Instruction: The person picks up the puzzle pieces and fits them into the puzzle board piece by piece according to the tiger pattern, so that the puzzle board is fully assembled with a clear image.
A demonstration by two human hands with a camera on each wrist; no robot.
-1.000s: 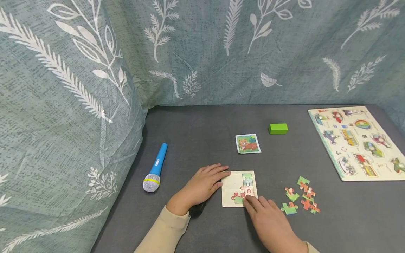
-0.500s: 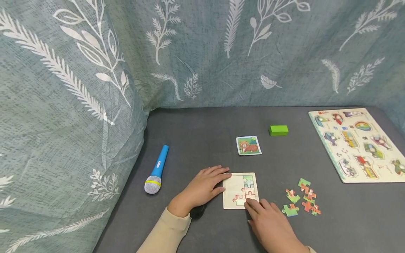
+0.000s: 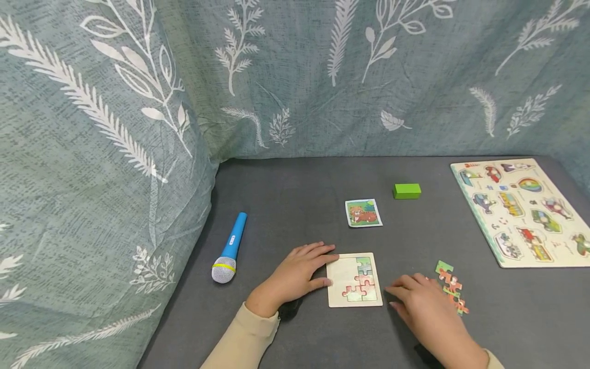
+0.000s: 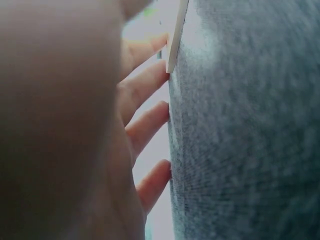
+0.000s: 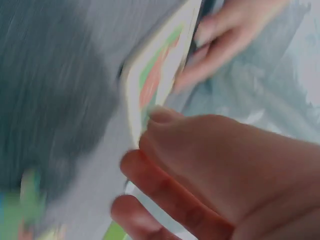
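A small pale wooden puzzle tray [image 3: 338, 277] lies flat on the dark table. Several joined puzzle pieces [image 3: 366, 281] fill its right side and lower part. My left hand [image 3: 295, 277] rests at the tray's left edge, fingers fairly straight; in the left wrist view its fingertips touch the tray's edge [image 4: 175, 50]. To the right of the tray, apart from it, is my right hand [image 3: 426, 310], its fingers loosely bent and nothing seen in them. It hides some loose pieces; other loose puzzle pieces [image 3: 450, 281] show beyond it. Blurred pieces [image 5: 30, 205] appear low in the right wrist view.
Behind the tray lies a tiger picture card [image 3: 363, 213], with a green block [image 3: 407, 191] farther back. A blue toy microphone [image 3: 230, 251] is at left. On the right sits a large picture board [image 3: 521, 215]. A leaf-patterned cloth [image 3: 313, 102] hangs behind the table.
My right hand has left the tray's lower right corner and moved right, over the nearer loose pieces. The left hand stays at the tray's edge. The view has shifted slightly.
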